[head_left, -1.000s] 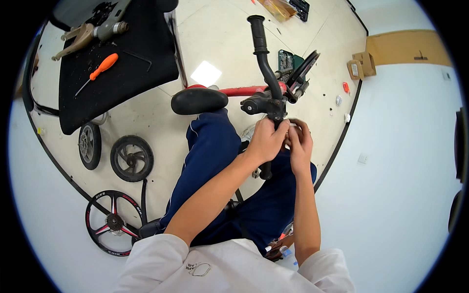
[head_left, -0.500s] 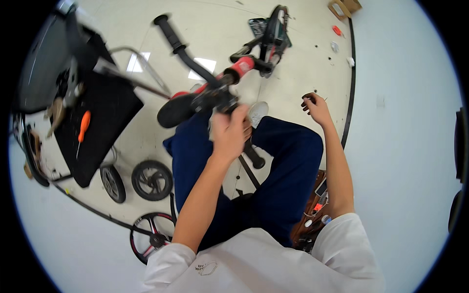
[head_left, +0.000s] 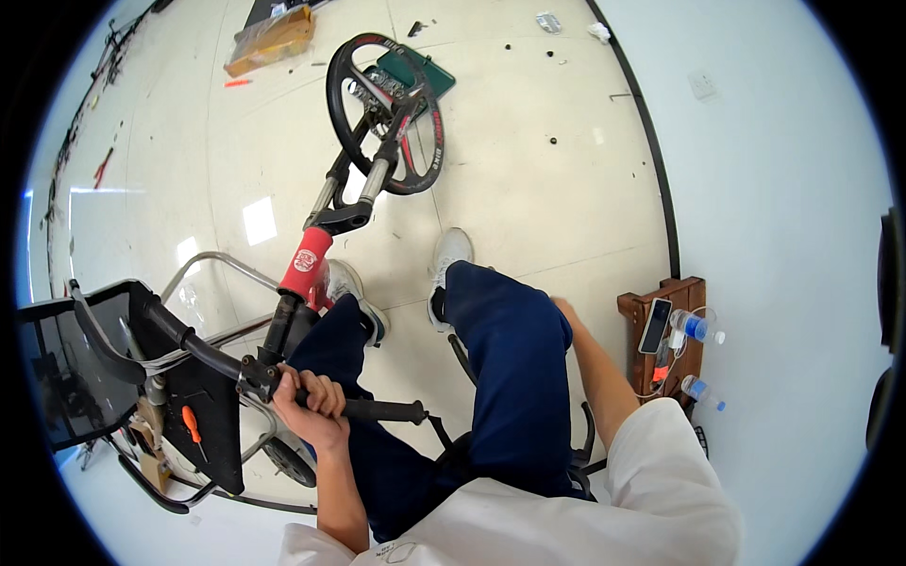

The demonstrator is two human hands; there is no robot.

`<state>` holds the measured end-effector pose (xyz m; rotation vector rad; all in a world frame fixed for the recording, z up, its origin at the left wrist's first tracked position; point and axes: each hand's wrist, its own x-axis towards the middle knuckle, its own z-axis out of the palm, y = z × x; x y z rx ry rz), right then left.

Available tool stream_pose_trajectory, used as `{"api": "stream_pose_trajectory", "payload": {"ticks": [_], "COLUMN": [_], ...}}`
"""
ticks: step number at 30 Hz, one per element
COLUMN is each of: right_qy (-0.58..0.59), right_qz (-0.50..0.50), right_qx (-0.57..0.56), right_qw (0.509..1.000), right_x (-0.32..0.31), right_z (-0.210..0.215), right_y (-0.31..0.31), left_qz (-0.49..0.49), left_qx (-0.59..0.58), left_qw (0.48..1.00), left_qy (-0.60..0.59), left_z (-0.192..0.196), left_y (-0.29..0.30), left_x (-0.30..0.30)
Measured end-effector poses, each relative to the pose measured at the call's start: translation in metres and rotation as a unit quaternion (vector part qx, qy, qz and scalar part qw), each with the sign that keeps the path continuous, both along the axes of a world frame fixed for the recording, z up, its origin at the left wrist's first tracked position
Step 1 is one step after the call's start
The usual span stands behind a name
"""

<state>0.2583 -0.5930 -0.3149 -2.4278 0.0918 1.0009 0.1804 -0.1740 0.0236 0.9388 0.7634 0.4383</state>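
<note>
Fingers [head_left: 326, 391] of the left hand [head_left: 311, 410] are curled tight around the black handlebar [head_left: 283, 373] of a small bike, close beside its stem clamp; the bar runs from a grip near the black tool cart [head_left: 85, 377] across to a second grip [head_left: 382, 410] over the person's lap; the bike's red frame tube [head_left: 304, 264] rises away from the stem to a black fork [head_left: 363, 179] and a black front wheel [head_left: 387, 113] resting on the pale floor [head_left: 528, 179]; the right hand is hidden behind the right knee, with only the forearm [head_left: 599, 377] showing, so I cannot tell whether its fingers are apart or together; an orange-handled screwdriver [head_left: 192, 424] lies on the cart; a wooden crate [head_left: 675, 340] holding bottles and a phone stands by the wall; a cardboard box [head_left: 274, 38] lies far off on the floor.
</note>
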Motion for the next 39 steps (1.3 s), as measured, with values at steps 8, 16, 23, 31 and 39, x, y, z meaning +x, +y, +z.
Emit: {"api": "stream_pose_trajectory", "payload": {"ticks": [8,16,23,31,39], "right_qy": [0.119,0.099,-0.121,-0.193,-0.241], "right_qz": [-0.188,-0.245,-0.127,-0.092,-0.072], "right_qx": [0.065,0.052,-0.097,-0.215,-0.298], "right_qw": [0.973,0.963,0.980,0.953,0.921], "right_x": [-0.043,0.176,0.401,0.578,0.663], "right_z": [0.034,-0.012,-0.074,-0.128,-0.169], "right_y": [-0.031,-0.060,-0.071,-0.117,-0.116], "left_qz": [0.091,0.258,0.186,0.212,0.338], "left_qx": [-0.003,0.073,0.091,0.041,0.138], "left_qw": [0.995,0.944,0.914,0.868,0.758], "left_qy": [0.035,0.193,0.348,0.447,0.540], "left_z": [0.010,0.017,0.038,0.044,0.041], "left_y": [0.009,0.014,0.002,0.025,0.020], "left_x": [0.021,0.013,0.044,0.020,0.056]}}
